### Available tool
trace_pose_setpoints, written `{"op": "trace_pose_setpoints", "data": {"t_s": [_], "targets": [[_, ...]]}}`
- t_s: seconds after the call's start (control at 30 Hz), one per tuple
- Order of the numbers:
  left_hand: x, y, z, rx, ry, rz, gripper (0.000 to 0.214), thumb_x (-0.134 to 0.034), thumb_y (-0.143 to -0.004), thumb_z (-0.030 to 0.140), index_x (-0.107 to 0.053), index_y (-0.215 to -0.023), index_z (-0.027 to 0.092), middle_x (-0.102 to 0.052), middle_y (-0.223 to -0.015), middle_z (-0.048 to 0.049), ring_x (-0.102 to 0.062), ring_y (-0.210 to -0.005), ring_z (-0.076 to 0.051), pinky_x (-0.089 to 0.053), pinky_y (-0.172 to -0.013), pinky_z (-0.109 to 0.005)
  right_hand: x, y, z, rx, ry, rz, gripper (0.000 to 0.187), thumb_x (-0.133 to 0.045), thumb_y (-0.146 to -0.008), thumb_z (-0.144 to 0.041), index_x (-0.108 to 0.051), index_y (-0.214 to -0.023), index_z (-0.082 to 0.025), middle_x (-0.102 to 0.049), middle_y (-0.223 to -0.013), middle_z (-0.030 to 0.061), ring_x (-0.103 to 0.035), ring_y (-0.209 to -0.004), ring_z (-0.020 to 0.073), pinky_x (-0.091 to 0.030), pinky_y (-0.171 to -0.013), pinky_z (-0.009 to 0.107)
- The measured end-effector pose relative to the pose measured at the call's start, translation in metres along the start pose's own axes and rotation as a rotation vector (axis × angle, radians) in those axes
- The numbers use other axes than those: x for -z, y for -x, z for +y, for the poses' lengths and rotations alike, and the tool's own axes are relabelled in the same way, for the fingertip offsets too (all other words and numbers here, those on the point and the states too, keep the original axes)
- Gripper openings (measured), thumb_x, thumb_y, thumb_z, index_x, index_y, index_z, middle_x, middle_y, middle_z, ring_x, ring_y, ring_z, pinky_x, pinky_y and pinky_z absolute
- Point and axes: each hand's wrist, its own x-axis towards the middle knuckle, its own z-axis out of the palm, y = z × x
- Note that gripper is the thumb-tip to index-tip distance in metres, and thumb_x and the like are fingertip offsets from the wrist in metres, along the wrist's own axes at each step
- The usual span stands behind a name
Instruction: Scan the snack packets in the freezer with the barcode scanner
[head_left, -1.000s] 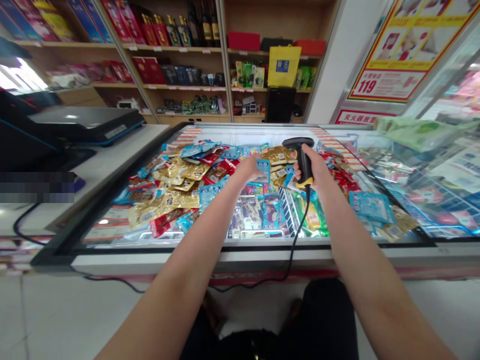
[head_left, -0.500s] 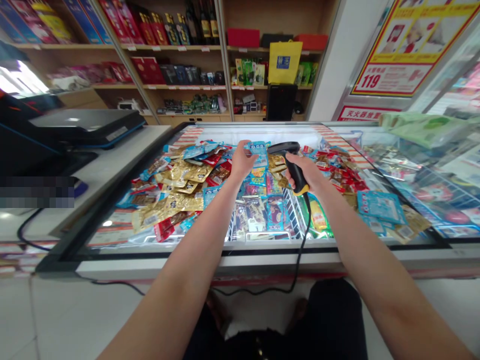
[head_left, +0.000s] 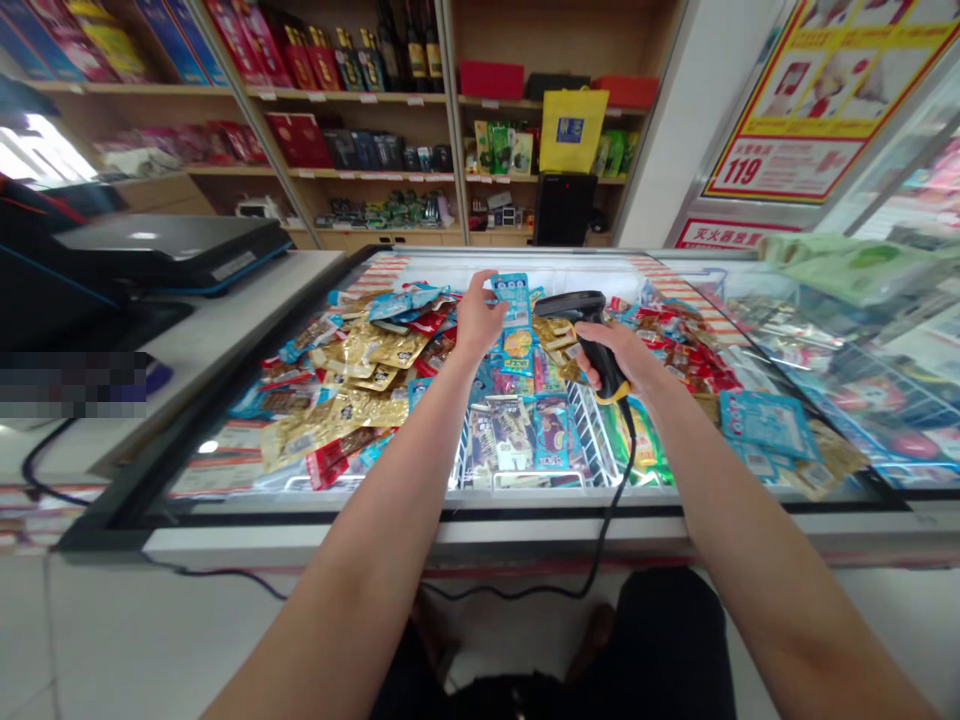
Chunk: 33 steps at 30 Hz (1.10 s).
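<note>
My left hand [head_left: 480, 315] grips a blue snack packet [head_left: 514, 298] by its left edge, above the glass top of the chest freezer. Wrapped around the handle of a black and yellow barcode scanner [head_left: 596, 340] is my right hand [head_left: 619, 355]. The scanner's head points left toward the blue packet, a small gap apart from it. Left of my left hand lies a pile of gold packets [head_left: 367, 350] mixed with red and blue ones. Red packets [head_left: 682, 350] lie right of my right hand, with blue packets [head_left: 769, 420] nearer the front.
Wire baskets [head_left: 592, 430] with wrapped goods show through the freezer's glass. The scanner's black cable [head_left: 600, 540] hangs over the front edge. At left, a flat scale [head_left: 180, 250] stands on the counter. Shelves with boxes and bottles [head_left: 420, 45] line the back.
The blue packet is tipped slightly more upright in my left hand. My right hand with the scanner has shifted slightly right and down.
</note>
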Motion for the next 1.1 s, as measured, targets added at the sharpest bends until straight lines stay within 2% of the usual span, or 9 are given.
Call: {"op": "trace_pose_setpoints", "data": {"t_s": [0.23,0.77,0.97,1.1], "targets": [[-0.0003,-0.0018,-0.0027,-0.018,-0.015,-0.011,0.049,-0.055,-0.072,0.002,-0.053,-0.118,0.021,-0.066,-0.084,-0.0003,-0.063,-0.074,-0.013,-0.051,-0.069,-0.024,0.0007,-0.0016,0.0009,-0.001,0.02,0.0,0.022,-0.062,-0.081,-0.035,-0.058,-0.087,-0.015,-0.057,-0.047,-0.0002,-0.046,-0.031,0.0105,-0.037,-0.028,0.019],[0.0022,0.001,0.001,0.021,-0.065,-0.021,0.051,-0.056,-0.074,0.004,-0.053,-0.122,0.022,-0.067,-0.089,-0.002,-0.062,-0.076,-0.013,-0.051,-0.077,-0.027,0.0052,0.0001,-0.0016,-0.029,0.028,-0.062,0.023,-0.063,-0.082,-0.037,-0.055,-0.087,-0.016,-0.058,-0.048,-0.0001,-0.048,-0.033,0.0115,-0.039,-0.03,0.021],[0.0006,0.0013,-0.004,0.005,-0.094,-0.013,0.052,-0.056,-0.074,0.006,-0.053,-0.124,0.022,-0.068,-0.089,-0.0022,-0.063,-0.078,-0.014,-0.051,-0.079,-0.028,0.0047,0.0006,-0.0017,-0.059,0.044,-0.053,0.022,-0.061,-0.083,-0.037,-0.054,-0.087,-0.016,-0.057,-0.049,-0.0001,-0.048,-0.033,0.0118,-0.039,-0.03,0.021],[0.0053,0.0015,0.0002,0.025,-0.125,-0.01,0.057,-0.055,-0.075,0.005,-0.051,-0.129,0.023,-0.069,-0.091,-0.0029,-0.063,-0.077,-0.015,-0.05,-0.081,-0.028,0.0037,-0.0008,-0.0004,-0.038,-0.005,-0.021,0.022,-0.063,-0.082,-0.037,-0.055,-0.086,-0.016,-0.058,-0.05,-0.0002,-0.048,-0.034,0.0116,-0.04,-0.03,0.021]]}}
